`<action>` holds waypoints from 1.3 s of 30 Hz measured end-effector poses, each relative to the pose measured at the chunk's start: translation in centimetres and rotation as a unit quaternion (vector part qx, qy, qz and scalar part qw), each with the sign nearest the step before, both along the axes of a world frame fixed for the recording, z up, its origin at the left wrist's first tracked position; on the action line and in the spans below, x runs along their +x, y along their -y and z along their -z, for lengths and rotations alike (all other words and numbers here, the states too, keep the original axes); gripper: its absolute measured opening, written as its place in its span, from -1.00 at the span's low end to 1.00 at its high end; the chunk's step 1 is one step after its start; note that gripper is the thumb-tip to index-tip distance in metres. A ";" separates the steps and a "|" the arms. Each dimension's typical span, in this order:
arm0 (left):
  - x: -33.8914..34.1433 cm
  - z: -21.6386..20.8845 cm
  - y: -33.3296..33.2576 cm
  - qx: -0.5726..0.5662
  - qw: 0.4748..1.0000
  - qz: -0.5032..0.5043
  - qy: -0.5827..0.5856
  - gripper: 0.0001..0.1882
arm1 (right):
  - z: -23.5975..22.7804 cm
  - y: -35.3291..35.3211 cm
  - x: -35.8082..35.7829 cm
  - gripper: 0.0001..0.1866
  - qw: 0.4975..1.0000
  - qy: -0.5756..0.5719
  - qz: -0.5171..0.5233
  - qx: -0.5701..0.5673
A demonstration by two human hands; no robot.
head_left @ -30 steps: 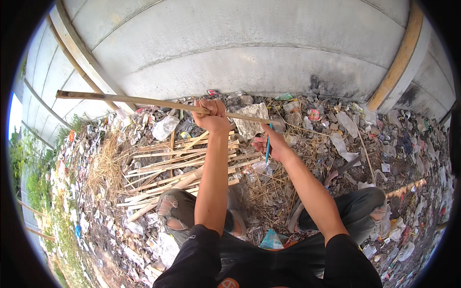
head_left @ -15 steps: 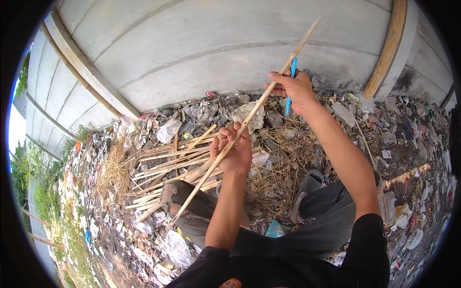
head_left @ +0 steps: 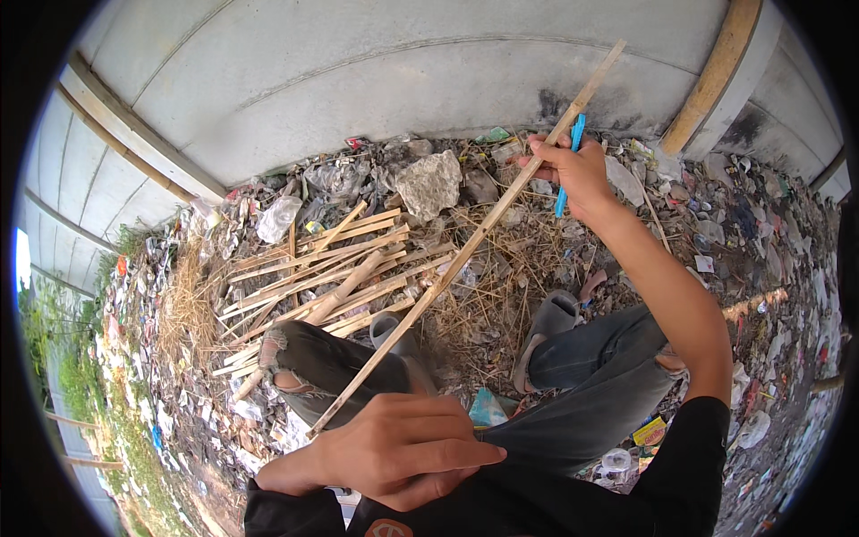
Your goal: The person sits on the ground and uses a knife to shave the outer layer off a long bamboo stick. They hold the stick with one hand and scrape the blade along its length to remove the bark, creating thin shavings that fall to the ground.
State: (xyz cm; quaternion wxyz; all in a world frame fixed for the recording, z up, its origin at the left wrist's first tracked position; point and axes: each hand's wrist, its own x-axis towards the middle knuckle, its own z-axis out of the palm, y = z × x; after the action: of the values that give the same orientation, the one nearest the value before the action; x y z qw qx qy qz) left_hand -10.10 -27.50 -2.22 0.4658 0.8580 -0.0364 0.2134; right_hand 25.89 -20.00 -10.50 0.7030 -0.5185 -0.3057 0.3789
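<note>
A long, pale bamboo strip point(head_left: 465, 255) slants from near my left wrist up to the far right, in front of the wall. My right hand point(head_left: 577, 174) is closed on its upper part. The same hand also holds a slim bright-blue tool point(head_left: 570, 170) that looks like a utility knife. Low in front of my shirt, my left hand point(head_left: 403, 447) is off the strip, its back turned up and its fingers bent and close together. Whatever might be between those fingers is hidden.
A pile of split bamboo strips point(head_left: 313, 277) lies left of my feet, with a thicker round stick point(head_left: 344, 285) among them. A rock point(head_left: 429, 185) sits by the grey panel wall point(head_left: 429, 98). Litter and dry straw point(head_left: 192, 300) cover the ground; a bamboo post point(head_left: 711, 76) leans at right.
My left hand has let go of the bamboo strip and come back toward my shirt. My right hand, still holding strip and blue tool, sits slightly farther right. The view has shifted.
</note>
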 end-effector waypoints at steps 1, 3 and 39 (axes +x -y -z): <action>-0.1 -2.5 -0.5 0.105 0.994 -0.038 0.007 -0.79 | 0.2 -0.1 -0.1 -0.67 1.000 -0.006 0.000 0.001; 0.0 -6.4 0.0 0.266 0.958 -0.096 0.038 -0.76 | -0.5 -0.8 -0.9 -0.67 1.000 -0.008 -0.011 0.006; 1.2 7.7 -10.5 -0.350 0.899 -0.233 -0.124 -0.52 | -3.1 0.0 6.6 -0.44 0.975 -0.081 -0.187 0.093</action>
State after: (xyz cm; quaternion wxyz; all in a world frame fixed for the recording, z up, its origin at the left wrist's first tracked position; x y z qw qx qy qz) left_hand -8.92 -17.02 -9.87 0.6742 0.6428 0.2992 0.2069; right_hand 32.45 -19.96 -7.41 0.6871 -0.3522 -0.3735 0.5142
